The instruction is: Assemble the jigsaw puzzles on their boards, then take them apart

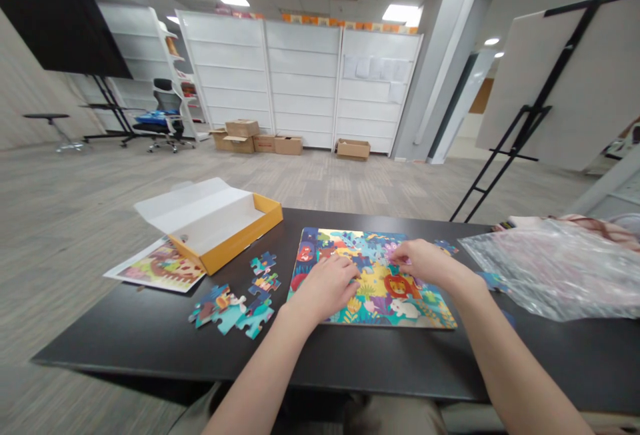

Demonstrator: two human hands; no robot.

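A colourful animal jigsaw puzzle (370, 288) lies flat on the black table, with a lion and a white rabbit showing near its front. Palm down on its left half rests my left hand (327, 285), fingers stretched out over the pieces. Over the upper right part, my right hand (425, 260) is closed in a pinch at a pink-purple puzzle piece (391, 250); the fingers hide part of it. Loose puzzle pieces (231, 312) lie left of the puzzle. A few more loose pieces (494, 280) sit to its right, partly behind my right forearm.
An open yellow box (245, 235) stands at the table's back left, over a printed picture sheet (160, 268). Crumpled clear plastic (555, 268) covers the right side of the black table (150, 342). Beyond are cardboard boxes (240, 136), white shelving and an office chair (167, 112).
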